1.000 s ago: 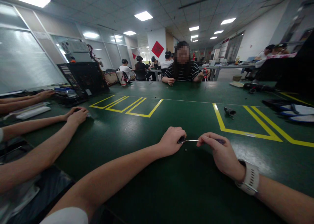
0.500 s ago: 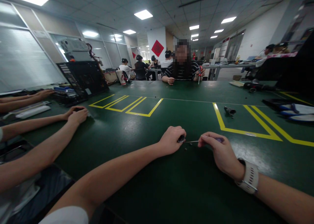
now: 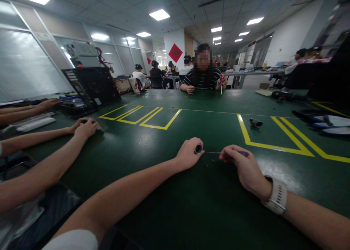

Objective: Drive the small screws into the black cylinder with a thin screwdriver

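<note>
My left hand (image 3: 188, 153) is closed around a dark cylindrical part (image 3: 198, 149) whose round, hollow end with a metallic rim faces me; the rest of it is hidden in the fist. Between thumb and fingers, my right hand (image 3: 242, 166) grips a screwdriver (image 3: 243, 153) with a dark, purplish handle. Its thin shaft points left, the tip close to the cylindrical part; whether they touch I cannot tell. On the green table just below the shaft lie two tiny ring-like pieces, a nearer one (image 3: 206, 165) and a farther one (image 3: 212, 160).
A dark pipe-like part (image 3: 256, 123) lies inside yellow tape lines (image 3: 279, 148) at the right. Blue-and-white items (image 3: 332, 126) sit at the right edge. Another person's hands (image 3: 86, 127) work at the left, near a black computer case (image 3: 93, 85). Across the table, a person holds a red screwdriver (image 3: 221, 83).
My left hand has shifted slightly left with the cylindrical part, its open end now turned more toward me. The screwdriver shaft has risen a little and lies more level.
</note>
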{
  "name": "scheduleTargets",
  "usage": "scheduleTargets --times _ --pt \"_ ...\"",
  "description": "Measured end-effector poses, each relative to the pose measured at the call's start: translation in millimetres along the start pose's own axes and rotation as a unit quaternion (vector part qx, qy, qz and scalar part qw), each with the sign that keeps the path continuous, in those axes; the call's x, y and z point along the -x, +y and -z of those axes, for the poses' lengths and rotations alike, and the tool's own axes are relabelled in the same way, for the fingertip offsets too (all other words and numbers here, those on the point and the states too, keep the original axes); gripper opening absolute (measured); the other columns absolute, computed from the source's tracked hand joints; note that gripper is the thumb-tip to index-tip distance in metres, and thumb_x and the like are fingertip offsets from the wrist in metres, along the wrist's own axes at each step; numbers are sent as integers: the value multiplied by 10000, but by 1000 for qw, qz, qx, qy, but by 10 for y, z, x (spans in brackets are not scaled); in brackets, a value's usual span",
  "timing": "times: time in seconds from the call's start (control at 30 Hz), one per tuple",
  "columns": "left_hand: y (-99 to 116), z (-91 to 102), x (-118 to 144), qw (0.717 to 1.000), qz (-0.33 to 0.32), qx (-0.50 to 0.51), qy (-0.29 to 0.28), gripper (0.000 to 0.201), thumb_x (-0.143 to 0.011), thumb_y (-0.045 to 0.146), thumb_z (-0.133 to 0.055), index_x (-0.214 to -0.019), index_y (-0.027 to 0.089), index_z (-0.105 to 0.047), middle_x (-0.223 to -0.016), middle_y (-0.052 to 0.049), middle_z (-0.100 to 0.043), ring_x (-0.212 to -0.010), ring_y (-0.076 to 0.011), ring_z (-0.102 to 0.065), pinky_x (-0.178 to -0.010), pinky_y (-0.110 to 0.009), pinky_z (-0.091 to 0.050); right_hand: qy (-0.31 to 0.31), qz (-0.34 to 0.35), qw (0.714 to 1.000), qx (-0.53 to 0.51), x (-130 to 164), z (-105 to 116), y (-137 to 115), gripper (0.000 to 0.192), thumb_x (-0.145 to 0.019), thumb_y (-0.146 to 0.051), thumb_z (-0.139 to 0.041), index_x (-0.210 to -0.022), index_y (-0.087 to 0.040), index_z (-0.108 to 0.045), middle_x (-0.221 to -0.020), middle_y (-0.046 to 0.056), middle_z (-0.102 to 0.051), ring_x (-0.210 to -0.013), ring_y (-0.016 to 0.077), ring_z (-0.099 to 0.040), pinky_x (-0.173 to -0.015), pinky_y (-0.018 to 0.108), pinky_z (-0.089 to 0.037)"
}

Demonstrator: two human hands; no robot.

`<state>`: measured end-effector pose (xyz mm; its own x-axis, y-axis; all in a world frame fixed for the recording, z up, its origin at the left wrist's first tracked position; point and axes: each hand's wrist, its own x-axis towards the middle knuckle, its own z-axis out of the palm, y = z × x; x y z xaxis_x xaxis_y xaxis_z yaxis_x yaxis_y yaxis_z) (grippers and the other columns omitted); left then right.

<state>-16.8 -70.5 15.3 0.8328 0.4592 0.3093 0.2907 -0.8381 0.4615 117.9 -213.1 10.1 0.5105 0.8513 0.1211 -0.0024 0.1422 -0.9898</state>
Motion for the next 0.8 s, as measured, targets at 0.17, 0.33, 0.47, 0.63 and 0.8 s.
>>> scheduleTargets --times 0.17,0.33,0.47,0.63,0.8 --pt "-17 -15 -9 1000 4 9 19 68 -740 196 -582 -772 166 -530 -791 5 -547 -729 -135 -503 -659 -272 -394 -9 -10 1000 16 13 -45 -21 229 -772 -397 -581 -757 -173 -625 -780 43 -630 -778 186 -577 -716 336 -435" --pt "-18 -10 -6 997 35 24 64 69 -729 182 -587 -750 166 -523 -771 10 -542 -706 -127 -501 -644 -263 -398 -64 5 992 109 45 -88 -79 286 -809 -427 -532 -945 -191 -618 -948 59 -635 -924 208 -580 -844 386 -431" --pt "-34 -13 -5 993 57 39 92 81 -719 175 -594 -753 169 -521 -758 16 -535 -692 -124 -495 -639 -264 -397 -116 34 970 212 90 -111 -101 255 -837 -394 -490 -992 -227 -603 -998 43 -621 -936 207 -565 -831 383 -431" --pt "-45 -13 -5 993 52 49 94 83 -718 168 -589 -751 169 -514 -760 14 -532 -696 -124 -493 -644 -267 -399 -179 58 955 229 119 -130 -52 257 -852 -362 -470 -1061 -259 -577 -1019 36 -611 -959 207 -554 -835 382 -435" --pt "-46 -13 -6 992 51 48 102 74 -713 142 -572 -728 169 -505 -757 17 -526 -703 -123 -491 -647 -262 -394 -199 83 947 237 132 -137 -37 247 -860 -340 -465 -1062 -261 -583 -1022 36 -606 -972 209 -549 -843 390 -442"
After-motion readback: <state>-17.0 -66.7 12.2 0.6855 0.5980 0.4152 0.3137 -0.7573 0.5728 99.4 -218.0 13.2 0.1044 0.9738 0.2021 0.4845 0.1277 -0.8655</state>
